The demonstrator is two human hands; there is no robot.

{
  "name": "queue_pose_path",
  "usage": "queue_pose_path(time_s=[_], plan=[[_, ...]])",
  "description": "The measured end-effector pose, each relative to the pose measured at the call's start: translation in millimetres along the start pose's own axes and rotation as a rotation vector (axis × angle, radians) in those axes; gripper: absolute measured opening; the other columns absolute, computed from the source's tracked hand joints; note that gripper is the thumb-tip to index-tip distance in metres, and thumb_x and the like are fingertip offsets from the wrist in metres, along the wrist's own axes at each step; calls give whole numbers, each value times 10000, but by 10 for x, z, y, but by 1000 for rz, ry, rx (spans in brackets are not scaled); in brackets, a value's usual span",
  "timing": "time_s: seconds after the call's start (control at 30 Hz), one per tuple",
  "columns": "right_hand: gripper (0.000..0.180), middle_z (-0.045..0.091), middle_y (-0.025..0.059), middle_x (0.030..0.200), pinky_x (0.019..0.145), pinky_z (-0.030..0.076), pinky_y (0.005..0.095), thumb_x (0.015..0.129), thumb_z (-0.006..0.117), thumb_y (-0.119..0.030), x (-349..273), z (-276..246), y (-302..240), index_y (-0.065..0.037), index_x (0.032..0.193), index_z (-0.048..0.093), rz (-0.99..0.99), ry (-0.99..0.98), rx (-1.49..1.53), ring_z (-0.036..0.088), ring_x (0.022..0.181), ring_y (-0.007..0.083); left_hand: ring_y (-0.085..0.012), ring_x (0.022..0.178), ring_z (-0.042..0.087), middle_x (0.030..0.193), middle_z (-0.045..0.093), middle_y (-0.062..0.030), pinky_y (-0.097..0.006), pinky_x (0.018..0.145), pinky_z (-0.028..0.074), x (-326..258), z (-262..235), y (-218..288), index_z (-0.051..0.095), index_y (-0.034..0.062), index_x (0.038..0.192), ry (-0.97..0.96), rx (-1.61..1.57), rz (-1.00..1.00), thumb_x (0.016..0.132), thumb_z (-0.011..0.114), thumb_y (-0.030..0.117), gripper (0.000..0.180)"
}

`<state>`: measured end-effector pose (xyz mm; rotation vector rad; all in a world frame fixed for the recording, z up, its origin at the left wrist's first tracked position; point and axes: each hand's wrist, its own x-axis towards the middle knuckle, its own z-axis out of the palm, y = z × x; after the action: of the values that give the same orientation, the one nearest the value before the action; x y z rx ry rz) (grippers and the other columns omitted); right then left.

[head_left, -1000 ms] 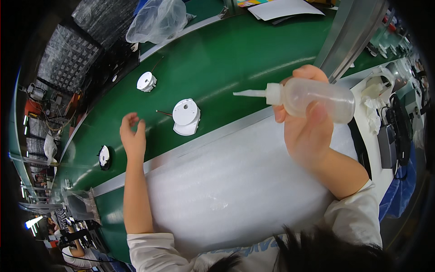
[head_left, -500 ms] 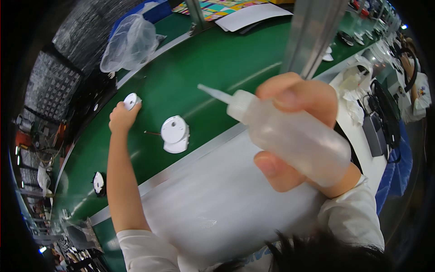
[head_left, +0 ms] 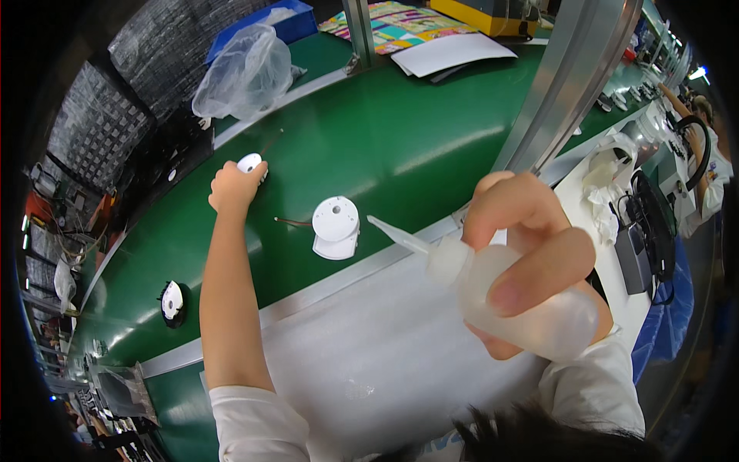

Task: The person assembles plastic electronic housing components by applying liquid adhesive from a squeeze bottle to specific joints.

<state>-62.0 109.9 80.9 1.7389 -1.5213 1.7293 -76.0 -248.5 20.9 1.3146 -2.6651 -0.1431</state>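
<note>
The left hand's (head_left: 233, 185) fingers curl closed around a small white round part (head_left: 250, 162) far out on the green conveyor belt (head_left: 400, 146). The right hand's (head_left: 531, 254) fingers and thumb clamp a translucent squeeze bottle (head_left: 516, 300), held close to the camera, its thin nozzle pointing left. Just beyond the nozzle tip, a white round housing (head_left: 336, 226) sits on the belt. Nearer lies a white foam mat (head_left: 369, 346). Another round part (head_left: 171, 300) rests far left.
</note>
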Motion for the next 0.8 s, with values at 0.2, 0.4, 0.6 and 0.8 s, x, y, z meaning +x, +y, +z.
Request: queue_pose_path(time_s=[0.2, 0.4, 0.6, 0.8], plan=[[342, 480, 16, 827, 591, 348, 264, 474, 737, -239, -6, -24, 12, -186, 808, 684, -2, 29, -47, 472, 674, 162, -278, 979, 545, 1044, 564, -117, -418, 778, 439, -71, 44, -168, 516, 64, 1072, 123, -187, 67, 607, 659, 496, 650], [413, 487, 30, 839, 626, 390, 253, 421, 753, -82, -4, -12, -77, -167, 817, 674, 106, 94, 91, 485, 705, 167, -310, 843, 593, 920, 589, -202, -365, 739, 465, -152, 20, -327, 500, -31, 1003, 118, -423, 190, 575, 709, 351, 610], [463, 424, 79, 903, 634, 327, 296, 621, 725, -132, 42, -140, -130, -264, 938, 414, 158, -106, 87, 393, 708, 186, -314, 817, 601, 924, 593, -191, -367, 705, 477, -276, -55, -476, 499, -43, 959, 14, -241, 23, 608, 682, 410, 602], [555, 424, 84, 898, 682, 341, 290, 625, 751, -282, -17, -163, -20, -296, 1030, 372, 245, -10, 389, 435, 720, 168, -315, 965, 563, 1051, 566, -222, -361, 840, 423, -385, -180, -615, 477, -40, 1123, -149, -251, 44, 674, 602, 477, 697]])
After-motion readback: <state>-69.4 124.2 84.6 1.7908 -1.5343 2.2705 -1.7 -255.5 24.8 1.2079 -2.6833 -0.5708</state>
